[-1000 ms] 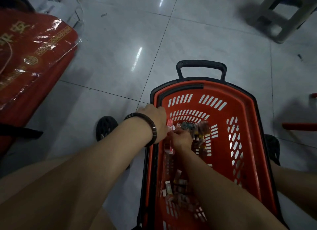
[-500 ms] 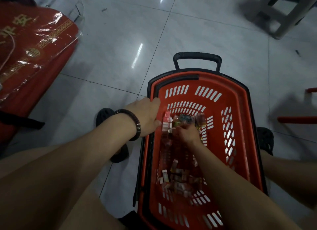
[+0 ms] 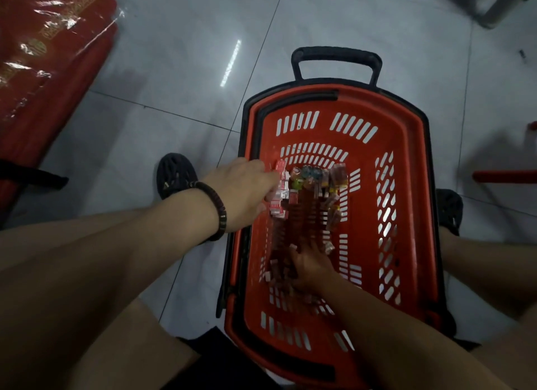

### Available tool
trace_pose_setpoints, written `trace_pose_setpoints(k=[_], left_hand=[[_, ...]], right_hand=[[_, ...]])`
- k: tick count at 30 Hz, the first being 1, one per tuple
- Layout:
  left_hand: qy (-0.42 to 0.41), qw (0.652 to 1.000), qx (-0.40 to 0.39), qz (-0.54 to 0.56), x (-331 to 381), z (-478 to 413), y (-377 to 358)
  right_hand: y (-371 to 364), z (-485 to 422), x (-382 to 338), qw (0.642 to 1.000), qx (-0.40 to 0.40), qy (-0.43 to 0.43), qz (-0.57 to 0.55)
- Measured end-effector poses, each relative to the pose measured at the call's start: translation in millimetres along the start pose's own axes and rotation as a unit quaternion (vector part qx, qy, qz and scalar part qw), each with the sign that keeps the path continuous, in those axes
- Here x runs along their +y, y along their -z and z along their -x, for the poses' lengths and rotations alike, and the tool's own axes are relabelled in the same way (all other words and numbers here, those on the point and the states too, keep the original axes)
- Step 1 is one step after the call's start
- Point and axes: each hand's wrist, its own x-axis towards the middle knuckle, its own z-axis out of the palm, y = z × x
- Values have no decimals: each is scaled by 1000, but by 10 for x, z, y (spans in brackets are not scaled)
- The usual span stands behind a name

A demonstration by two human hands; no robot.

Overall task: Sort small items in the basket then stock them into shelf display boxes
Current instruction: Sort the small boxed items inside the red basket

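A red shopping basket with a black rim stands on the floor between my legs. At its far end, small items lie lined up in a row. My left hand, with a bead bracelet on the wrist, reaches over the left rim and grips a stack of small red-and-white packets beside that row. Nearer to me, loose packets lie scattered on the basket's bottom. My right hand is down among them with its fingers spread; whether it holds one is hidden.
The basket's black pull handle sticks out at the far end. A red box in clear plastic wrap lies on the floor at the left. A stool's legs show at the top right. My shoes flank the basket.
My right hand has pulled back from the sorted row at the far end to the loose packets near me. My left hand stays on the red-and-white stack.
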Motion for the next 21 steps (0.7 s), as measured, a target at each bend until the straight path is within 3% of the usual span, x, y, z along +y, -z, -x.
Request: trace_pose_setpoints(k=[14,19,21], left_hand=[[18,999,-27,33,5,-38,-8],[22,999,-33,32,14,-55,6],[22,999,-34,28,15,-56,1]], right_hand=[[134,-15,-309,987,-107,-88,-79],[-87,125,-344,993,11,-79,-86],[-72,111,-328,994,-5,-77,-82]])
